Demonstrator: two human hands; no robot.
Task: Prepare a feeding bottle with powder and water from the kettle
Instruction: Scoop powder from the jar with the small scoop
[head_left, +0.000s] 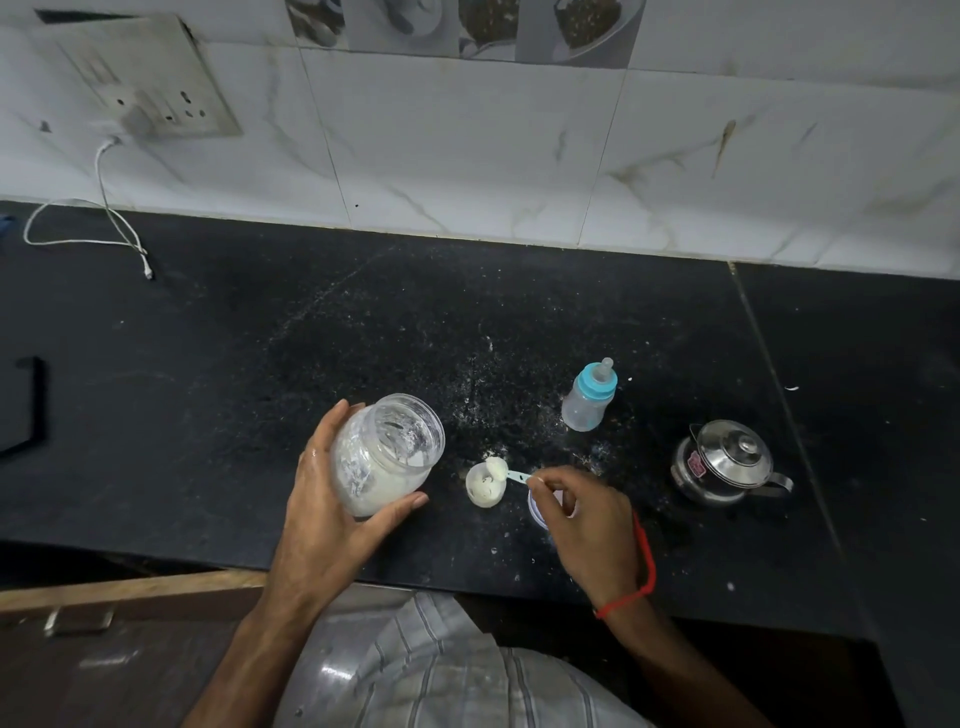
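Now gripping the jar (387, 454) in the left hand (332, 514), fingers and thumb curled round its side, tilting its open mouth toward the right, white powder (363, 478) lying against the lower wall. Pinching the scoop (506, 472) by its blue handle in the right hand (582, 519), fingers curled, heaped bowl hovering over the rim of the cup (485, 486), just right of the jar. Partly hiding a lid (537, 512) under the right hand. Standing upright on the tabletop (208, 364), beyond the right hand: the bottle (591, 397), blue collar and teat on, apart from both hands. Sitting further right, near the bottle but well clear of the hand: the kettle (727, 462), lid on, spout pointing right. Lying spilt between cup and bottle: powder specks. Trailing from the wall socket (150, 88) at far left: a cable (111, 218).
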